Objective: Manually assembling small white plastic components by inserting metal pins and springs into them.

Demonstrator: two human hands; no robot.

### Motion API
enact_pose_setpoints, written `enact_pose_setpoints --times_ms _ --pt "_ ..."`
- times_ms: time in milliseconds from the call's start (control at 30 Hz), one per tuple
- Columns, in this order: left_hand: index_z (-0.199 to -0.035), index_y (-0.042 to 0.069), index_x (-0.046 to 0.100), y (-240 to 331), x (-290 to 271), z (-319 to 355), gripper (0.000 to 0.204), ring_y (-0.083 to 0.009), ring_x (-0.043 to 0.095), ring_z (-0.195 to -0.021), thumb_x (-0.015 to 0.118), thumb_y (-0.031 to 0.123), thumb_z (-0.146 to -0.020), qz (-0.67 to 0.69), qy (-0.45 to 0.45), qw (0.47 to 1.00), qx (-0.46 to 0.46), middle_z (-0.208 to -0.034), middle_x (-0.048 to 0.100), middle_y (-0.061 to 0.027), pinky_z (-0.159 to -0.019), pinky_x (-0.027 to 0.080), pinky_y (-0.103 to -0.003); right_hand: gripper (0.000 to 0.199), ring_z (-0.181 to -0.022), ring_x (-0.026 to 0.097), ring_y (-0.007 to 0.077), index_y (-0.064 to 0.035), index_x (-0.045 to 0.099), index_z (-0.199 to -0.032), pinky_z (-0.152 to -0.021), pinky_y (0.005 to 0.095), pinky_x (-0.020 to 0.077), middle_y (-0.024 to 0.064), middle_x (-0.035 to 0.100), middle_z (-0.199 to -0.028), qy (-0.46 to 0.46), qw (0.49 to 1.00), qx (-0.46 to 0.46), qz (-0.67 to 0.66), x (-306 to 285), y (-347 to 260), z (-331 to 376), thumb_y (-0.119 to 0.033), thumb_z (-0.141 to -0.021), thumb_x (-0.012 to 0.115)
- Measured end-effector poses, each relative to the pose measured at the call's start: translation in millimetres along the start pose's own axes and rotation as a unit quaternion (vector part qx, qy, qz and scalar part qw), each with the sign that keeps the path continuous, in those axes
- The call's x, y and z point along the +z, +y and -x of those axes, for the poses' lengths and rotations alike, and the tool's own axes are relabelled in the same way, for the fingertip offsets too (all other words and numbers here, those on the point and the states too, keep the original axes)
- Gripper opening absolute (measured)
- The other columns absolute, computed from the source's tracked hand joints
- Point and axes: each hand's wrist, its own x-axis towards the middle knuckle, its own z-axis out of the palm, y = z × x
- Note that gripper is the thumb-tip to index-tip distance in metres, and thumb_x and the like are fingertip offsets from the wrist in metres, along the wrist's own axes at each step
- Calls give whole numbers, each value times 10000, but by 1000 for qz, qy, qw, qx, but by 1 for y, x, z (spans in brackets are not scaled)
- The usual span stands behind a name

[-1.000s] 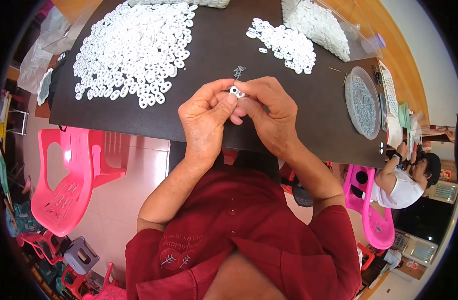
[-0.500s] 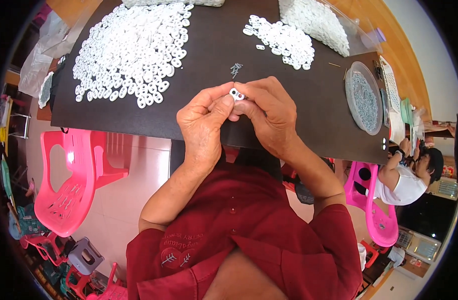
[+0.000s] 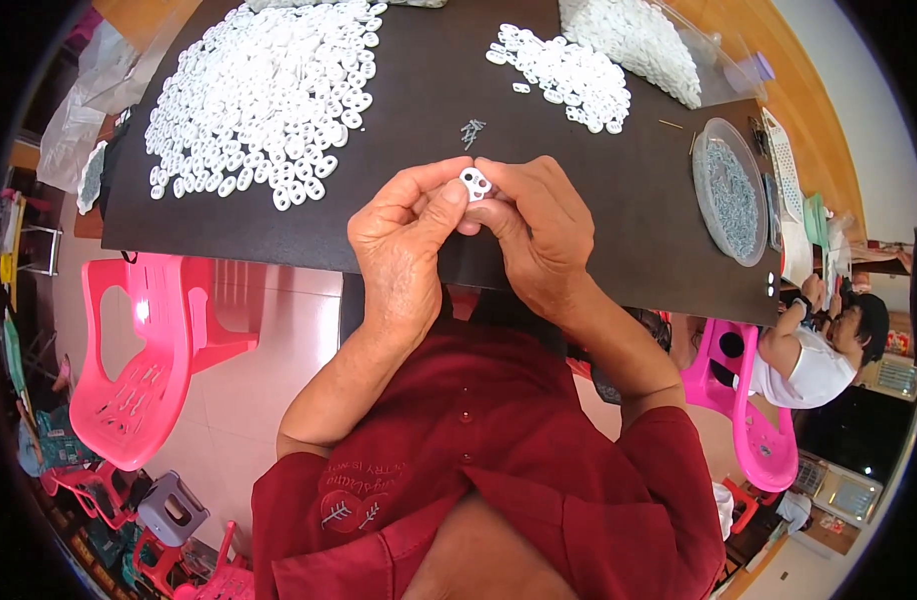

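Note:
Between both hands, just over the front part of the dark table, is a small white plastic piece with round holes [image 3: 476, 184]. My left hand [image 3: 407, 225] pinches it from the left with thumb and fingers. From the right, my right hand [image 3: 539, 215] grips the same piece, thumb below and forefinger at its top. A little pile of grey screws [image 3: 473, 131] lies on the table beyond my fingertips. To the left spreads a large heap of white oval two-holed pieces [image 3: 259, 95]; a smaller heap of similar pieces [image 3: 569, 80] is at the far right.
A round clear tub of small grey screws [image 3: 731, 195] stands on the table's right side. Behind the smaller heap lies a bulky bag of white pieces [image 3: 639, 40]. Pink plastic chairs [image 3: 144, 370] flank the table [image 3: 419, 90]. Another person [image 3: 814, 350] sits at the right.
The white piece has turned and tilted between my fingers, so its holes face differently. Both hands stay in nearly the same place.

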Motion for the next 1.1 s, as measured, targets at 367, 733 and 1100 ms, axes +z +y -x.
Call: enact_pose_setpoints --times_ms 367,733,1100 --pt "-1093 -17 620 -17 -8 -1 227 -70 492 -725 577 75 -889 -55 -56 986 149 -851 560 -8 -653 422 -189 284 -664 542 235 26 602 -990 -570 314 432 108 612 -814 26 999 33 -10 7 -7 8 7 -715 670" --pt "-1047 -11 621 -22 -7 3 192 -37 464 -770 552 112 -916 -68 -7 983 172 -860 551 21 -696 402 -179 281 -646 506 185 45 611 -1012 -561 275 412 80 579 -775 51 999 -7 5 15 -10 7 10 -738 663" --pt "-1053 -8 613 -17 -4 11 199 -37 460 -774 528 124 -931 -58 11 979 194 -864 531 17 -702 395 -176 276 -690 501 199 62 573 -1063 -596 284 425 105 586 -865 65 998 -15 13 23 -19 12 -4 -799 618"
